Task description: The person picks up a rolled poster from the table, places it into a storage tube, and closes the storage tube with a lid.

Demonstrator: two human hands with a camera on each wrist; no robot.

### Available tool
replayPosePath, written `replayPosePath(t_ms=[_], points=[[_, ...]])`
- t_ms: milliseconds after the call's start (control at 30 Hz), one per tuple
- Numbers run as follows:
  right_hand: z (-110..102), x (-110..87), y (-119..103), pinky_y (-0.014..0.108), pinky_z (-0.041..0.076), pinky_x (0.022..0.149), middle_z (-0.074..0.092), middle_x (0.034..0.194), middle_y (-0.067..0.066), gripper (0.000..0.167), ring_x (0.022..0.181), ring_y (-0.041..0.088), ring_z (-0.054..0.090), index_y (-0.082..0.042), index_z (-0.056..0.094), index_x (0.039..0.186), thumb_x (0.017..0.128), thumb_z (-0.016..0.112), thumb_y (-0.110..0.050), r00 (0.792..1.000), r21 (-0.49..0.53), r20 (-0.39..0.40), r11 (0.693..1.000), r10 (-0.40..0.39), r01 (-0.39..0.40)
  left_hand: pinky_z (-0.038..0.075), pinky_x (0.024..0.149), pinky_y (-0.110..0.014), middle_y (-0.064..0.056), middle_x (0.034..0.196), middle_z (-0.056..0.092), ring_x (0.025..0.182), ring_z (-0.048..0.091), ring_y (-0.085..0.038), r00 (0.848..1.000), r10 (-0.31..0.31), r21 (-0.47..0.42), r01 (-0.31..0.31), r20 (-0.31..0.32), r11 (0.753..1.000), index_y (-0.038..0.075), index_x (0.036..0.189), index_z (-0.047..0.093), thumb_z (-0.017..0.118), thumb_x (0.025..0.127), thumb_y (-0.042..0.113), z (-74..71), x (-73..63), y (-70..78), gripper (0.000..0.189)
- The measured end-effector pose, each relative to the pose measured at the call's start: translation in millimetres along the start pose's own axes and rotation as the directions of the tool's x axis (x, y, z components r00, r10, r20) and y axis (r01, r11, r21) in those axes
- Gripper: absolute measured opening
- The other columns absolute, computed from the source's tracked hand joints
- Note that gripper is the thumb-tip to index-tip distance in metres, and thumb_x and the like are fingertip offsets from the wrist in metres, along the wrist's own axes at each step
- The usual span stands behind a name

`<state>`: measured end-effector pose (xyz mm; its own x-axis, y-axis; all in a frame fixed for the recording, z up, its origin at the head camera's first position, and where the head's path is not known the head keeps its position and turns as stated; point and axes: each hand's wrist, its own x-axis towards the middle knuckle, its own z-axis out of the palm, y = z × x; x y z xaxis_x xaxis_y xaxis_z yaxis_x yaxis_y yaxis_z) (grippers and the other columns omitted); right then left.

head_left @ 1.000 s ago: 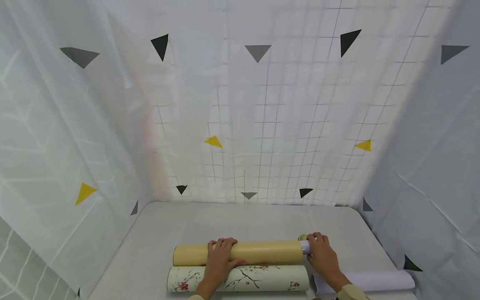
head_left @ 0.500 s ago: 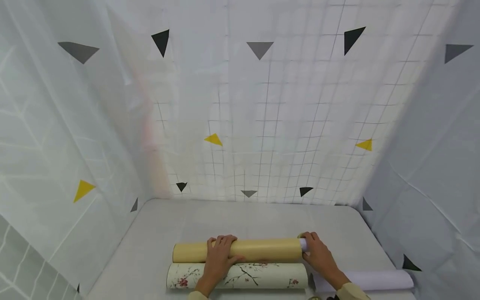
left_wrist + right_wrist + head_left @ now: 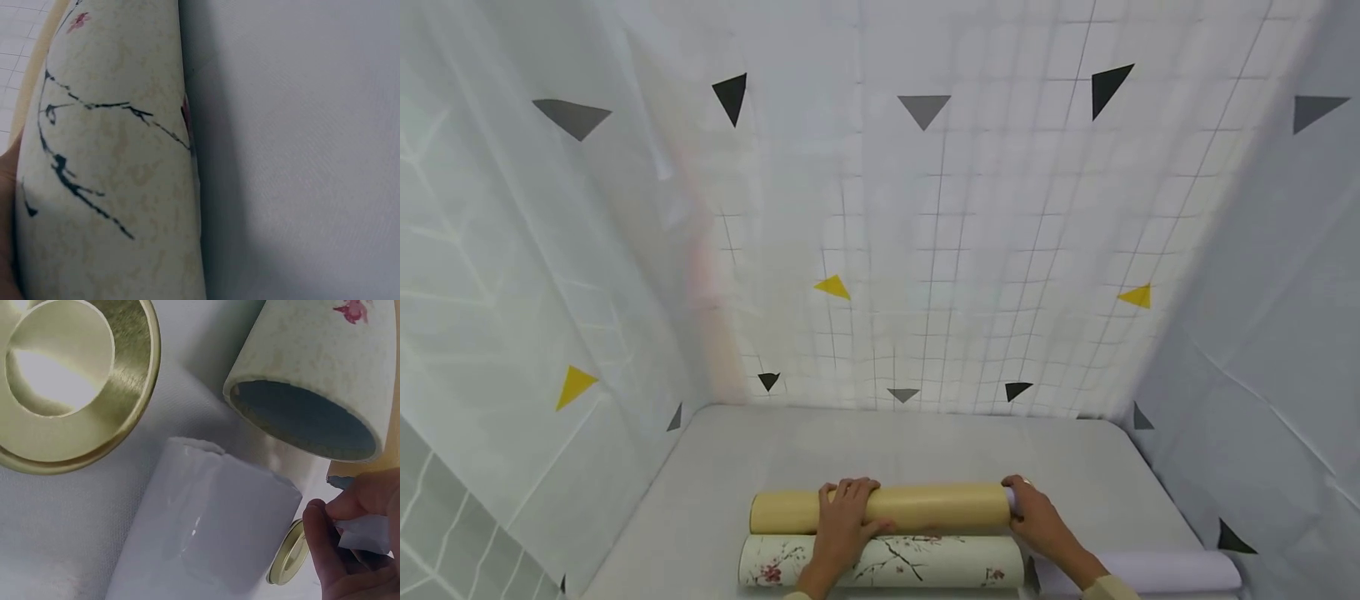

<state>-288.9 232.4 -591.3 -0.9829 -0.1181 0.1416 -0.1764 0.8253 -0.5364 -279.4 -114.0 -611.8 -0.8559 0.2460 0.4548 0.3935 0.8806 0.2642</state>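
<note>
A yellow cardboard tube [image 3: 940, 506] lies sideways across the table. My left hand [image 3: 841, 532] grips it, fingers over its top and thumb along the near side. Only a short white end of a paper roll [image 3: 1012, 500] shows out of the tube's right mouth; my right hand [image 3: 1043, 521] holds that end, its fingertips right at the tube's rim. In the right wrist view, thumb and fingers close around the white paper [image 3: 365, 534]. Parallel in front lies a tube with a blossom print [image 3: 943, 560], its hollow end visible in the right wrist view.
A pale lavender-white tube [image 3: 1172, 572] lies at the front right, below the right forearm. Two round gold lids show in the right wrist view: a large-looking lid [image 3: 62, 381] and a lid [image 3: 289, 553] near the fingers. A patterned curtain [image 3: 895, 250] encloses the table.
My right hand has moved left toward the yellow tube, and less of the white paper roll sticks out. The left hand keeps its grip on the tube.
</note>
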Motion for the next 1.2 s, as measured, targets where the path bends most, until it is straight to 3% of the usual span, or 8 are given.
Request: replayPosePath(t_ms=[167, 367, 533, 800, 1000, 1200], points=[[1.8, -0.5, 0.5, 0.038, 0.053, 0.073, 0.073, 0.113, 0.018, 0.054, 0.095, 0.028, 0.071, 0.001, 0.059, 0.125, 0.073, 0.072, 0.011, 1.0, 0.016, 0.006, 1.0, -0.004, 0.004, 0.038, 0.097, -0.053, 0.008, 0.125, 0.069, 0.112, 0.06, -0.018, 1.0, 0.006, 0.023, -0.006, -0.011, 1.0, 0.025, 0.126, 0.065, 0.068, 0.079, 0.068, 1.5, -0.8, 0.3, 0.063], [5.0, -2.0, 0.5, 0.054, 0.055, 0.094, 0.069, 0.122, 0.025, 0.054, 0.113, 0.042, 0.069, 0.009, 0.056, 0.128, 0.077, 0.073, 0.007, 0.999, 0.021, 0.03, 0.999, -0.034, 0.033, 0.038, 0.096, -0.052, 0.008, 0.123, 0.07, 0.11, 0.059, -0.018, 1.0, 0.002, 0.029, -0.002, -0.024, 1.0, 0.025, 0.125, 0.065, 0.07, 0.078, 0.067, 2.6, -2.7, 0.5, 0.063], [3.4, -3.4, -0.7, 0.057, 0.051, 0.102, 0.066, 0.125, 0.021, 0.048, 0.12, 0.04, 0.065, 0.007, 0.056, 0.127, 0.081, 0.071, 0.006, 0.999, 0.027, 0.017, 0.999, -0.041, 0.04, 0.038, 0.097, -0.052, 0.008, 0.122, 0.07, 0.109, 0.058, -0.018, 1.0, 0.005, 0.025, -0.004, -0.029, 1.0, 0.025, 0.125, 0.065, 0.068, 0.079, 0.068, 2.7, -1.9, 0.4, 0.063], [3.3, -3.0, 3.6, 0.03, 0.058, 0.077, 0.067, 0.119, 0.019, 0.05, 0.102, 0.028, 0.07, 0.008, 0.055, 0.128, 0.079, 0.067, 0.009, 0.994, 0.109, 0.079, 0.992, -0.073, 0.064, 0.039, 0.097, -0.051, 0.007, 0.122, 0.07, 0.11, 0.058, -0.018, 1.0, -0.004, 0.046, 0.004, -0.01, 0.999, 0.025, 0.125, 0.064, 0.069, 0.077, 0.067, 2.2, -1.7, 1.1, 0.064], [0.6, 0.1, 0.4, 0.033, 0.059, 0.08, 0.069, 0.117, 0.018, 0.045, 0.101, 0.025, 0.07, 0.009, 0.057, 0.127, 0.084, 0.067, 0.004, 0.993, 0.179, 0.113, 0.984, -0.018, -0.003, 0.039, 0.097, -0.052, 0.006, 0.122, 0.07, 0.11, 0.058, -0.019, 1.0, -0.008, 0.045, 0.008, -0.008, 0.999, 0.024, 0.124, 0.065, 0.071, 0.076, 0.066, 1.8, -1.4, 2.3, 0.064], [-1.7, 0.8, -2.8, 0.035, 0.06, 0.082, 0.071, 0.115, 0.021, 0.04, 0.101, 0.029, 0.071, 0.013, 0.057, 0.126, 0.087, 0.064, 0.005, 0.995, 0.2, 0.079, 0.979, -0.055, 0.038, 0.039, 0.099, -0.052, 0.005, 0.124, 0.07, 0.112, 0.058, -0.02, 0.999, -0.035, 0.017, 0.035, 0.019, 0.999, 0.024, 0.125, 0.064, 0.073, 0.077, 0.065, 2.3, 1.4, 1.7, 0.064]])
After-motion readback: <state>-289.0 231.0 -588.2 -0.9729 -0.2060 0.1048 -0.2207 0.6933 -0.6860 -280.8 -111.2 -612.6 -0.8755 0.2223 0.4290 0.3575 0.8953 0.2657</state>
